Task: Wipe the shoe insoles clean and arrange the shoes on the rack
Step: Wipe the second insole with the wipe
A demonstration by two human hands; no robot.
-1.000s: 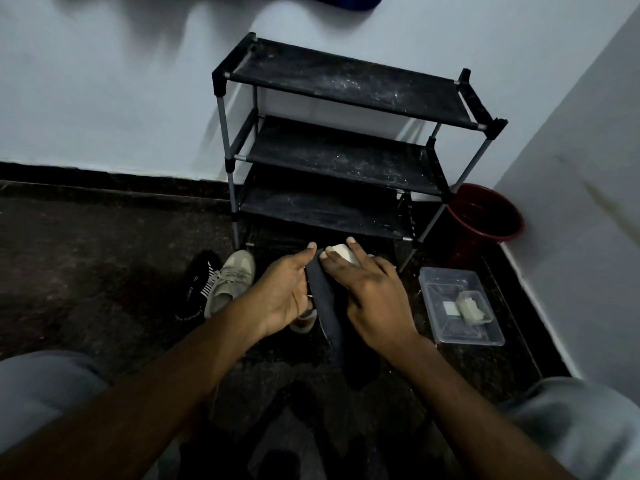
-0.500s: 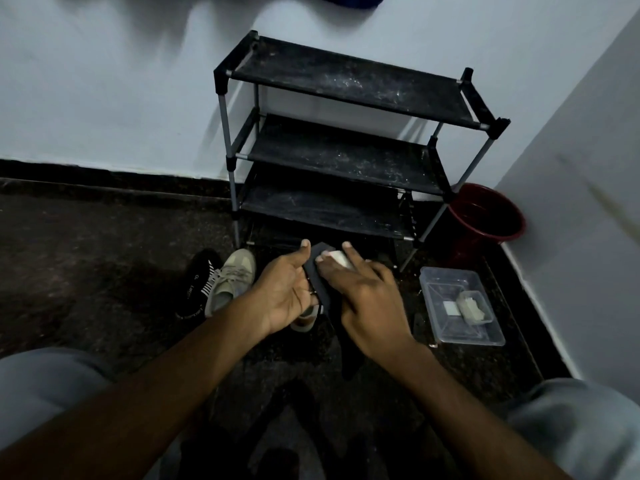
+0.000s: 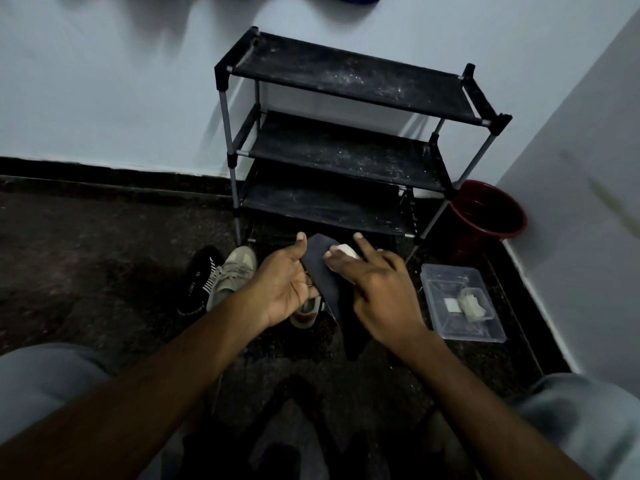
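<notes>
Rightward, red bucket point(image 3: 488, 209) beside the rack point(image 3: 346, 81), clear tray point(image 3: 446, 282) near it.

I've turned the insole point(image 3: 320, 271) to show its broad face beside my left hand point(image 3: 284, 289)'s thumb. My right hand point(image 3: 377, 292)'s forefinger now sticks out past the wipe point(image 3: 344, 250).

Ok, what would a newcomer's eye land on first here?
Dead centre, the left hand holds a dark insole while the right hand holds a white wipe against it. Behind stands a dusty black three-shelf rack against the wall, a red bucket on its right.
</notes>
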